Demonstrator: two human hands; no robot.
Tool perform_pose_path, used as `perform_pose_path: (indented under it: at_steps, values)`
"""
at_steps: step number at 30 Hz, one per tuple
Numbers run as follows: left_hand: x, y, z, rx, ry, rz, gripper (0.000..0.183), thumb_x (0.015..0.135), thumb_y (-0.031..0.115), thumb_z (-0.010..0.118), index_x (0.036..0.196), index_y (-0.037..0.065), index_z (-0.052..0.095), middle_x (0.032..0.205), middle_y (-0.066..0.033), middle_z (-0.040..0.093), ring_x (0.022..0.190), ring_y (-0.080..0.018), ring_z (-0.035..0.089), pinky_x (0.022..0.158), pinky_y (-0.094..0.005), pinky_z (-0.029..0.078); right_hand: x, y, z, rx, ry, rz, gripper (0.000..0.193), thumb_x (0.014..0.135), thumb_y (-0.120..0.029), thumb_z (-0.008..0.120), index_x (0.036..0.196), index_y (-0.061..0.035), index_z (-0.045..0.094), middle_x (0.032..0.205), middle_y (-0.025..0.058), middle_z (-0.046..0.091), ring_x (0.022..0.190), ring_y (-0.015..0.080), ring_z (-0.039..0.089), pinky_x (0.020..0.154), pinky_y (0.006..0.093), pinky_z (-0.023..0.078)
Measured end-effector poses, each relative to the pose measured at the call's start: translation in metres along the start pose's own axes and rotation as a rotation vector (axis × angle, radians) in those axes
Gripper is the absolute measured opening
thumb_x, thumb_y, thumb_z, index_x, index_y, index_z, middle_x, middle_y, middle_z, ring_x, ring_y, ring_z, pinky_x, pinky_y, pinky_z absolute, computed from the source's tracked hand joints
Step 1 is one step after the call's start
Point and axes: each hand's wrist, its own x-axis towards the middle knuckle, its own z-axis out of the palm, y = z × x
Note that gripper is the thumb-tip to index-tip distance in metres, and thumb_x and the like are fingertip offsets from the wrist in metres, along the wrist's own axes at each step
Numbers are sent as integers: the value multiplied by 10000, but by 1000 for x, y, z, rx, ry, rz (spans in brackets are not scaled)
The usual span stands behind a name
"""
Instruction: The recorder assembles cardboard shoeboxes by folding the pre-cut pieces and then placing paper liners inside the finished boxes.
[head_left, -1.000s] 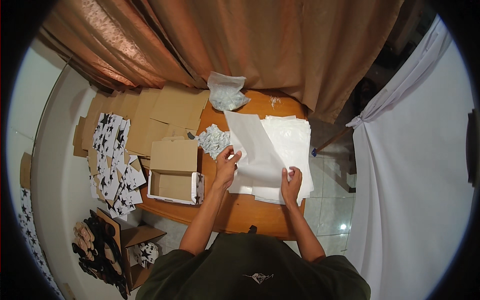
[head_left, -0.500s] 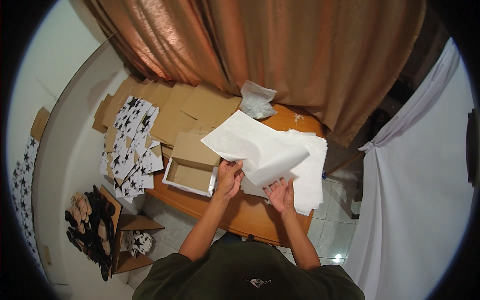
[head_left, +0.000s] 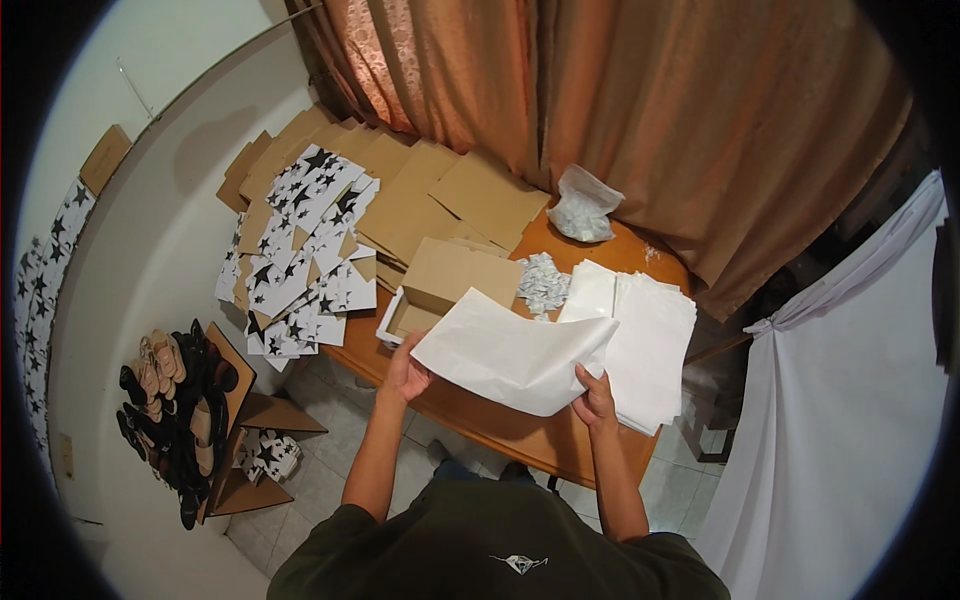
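Observation:
A sheet of white paper (head_left: pixel 510 355) is stretched between my two hands above the front of the table, sagging a little and curling up at its right end. My left hand (head_left: pixel 405 372) grips its left edge, with the fingers partly behind the sheet. At the right edge my right hand (head_left: pixel 595 397) pinches the paper between thumb and fingers. Just beyond the sheet stands an open cardboard box (head_left: pixel 460 275), brown inside with a white outer wall; the paper hides part of its front. A stack of white paper sheets (head_left: pixel 655 350) lies to the right.
Small whitish packets (head_left: pixel 543 283) lie in a pile beside the box. A clear plastic bag (head_left: pixel 583 205) sits near the brown curtain (head_left: pixel 680 130). Flat brown cardboard pieces (head_left: pixel 400 195) and star-printed ones (head_left: pixel 305 240) cover the left. Shoes (head_left: pixel 180 400) are heaped at lower left.
My hands have spread apart and now hold the sheet by both ends, lower and nearer to me. My right hand, open before, has closed on the paper. The small packets have come into sight.

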Motion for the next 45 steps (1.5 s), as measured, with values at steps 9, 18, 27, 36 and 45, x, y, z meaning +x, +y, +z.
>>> perform_pose_path:
  at_steps: [9,18,27,36,45]
  values:
    - [-8,74,-64,561,147,249,544,878,-113,642,1382,3,473,1130,-137,711,1018,-175,678,916,-311,540,26,70,75,-390,238,-23,467,879,13,677,1317,49,521,1217,133,648,1138,264,630,986,380,516]
    - [24,129,-88,1226,239,415,588,836,-8,710,1371,129,508,1053,-131,710,938,-221,679,876,-323,516,83,112,104,-1006,448,-389,503,797,-15,791,1243,29,562,1046,155,716,878,218,689,793,336,558]
    - [55,123,-116,1741,81,397,399,811,80,768,1190,80,645,1178,-154,628,1126,-353,591,969,-440,478,82,131,110,-1276,568,-413,581,792,-76,787,1306,13,531,1157,237,644,1085,358,627,934,439,490]
    - [79,93,-67,2027,-276,580,419,862,165,736,1263,95,640,1333,-152,567,1218,-348,530,981,-482,456,99,155,157,-1903,-9,-402,436,828,-121,725,1249,-83,618,1251,190,550,1155,388,519,951,480,484]
    - [116,70,-80,2232,-431,268,591,821,195,774,1357,77,556,1422,-208,491,1276,-373,484,998,-485,451,133,207,123,-2115,86,-367,387,831,-121,637,1216,-117,662,1241,182,568,1137,370,537,934,498,473]
